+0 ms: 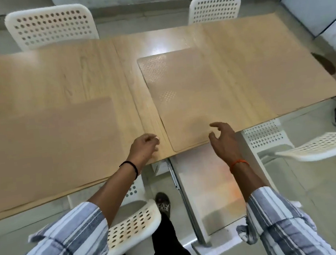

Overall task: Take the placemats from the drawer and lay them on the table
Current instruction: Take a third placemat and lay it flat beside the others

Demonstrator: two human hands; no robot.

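Below our striped sleeves (67,241) the drawer (209,187) stands pulled out under the counter (52,77). Our right hand (224,139) hovers with fingers (215,125) loosely spread, holding nothing, over the near edge of one placemat (193,99). Our left hand (144,146), fingers lightly curled and empty, hangs just left of its near corner. That mat's long axis runs away from us. A second placemat (45,145) lies at left. We judge the right hand nearer for any straightening.
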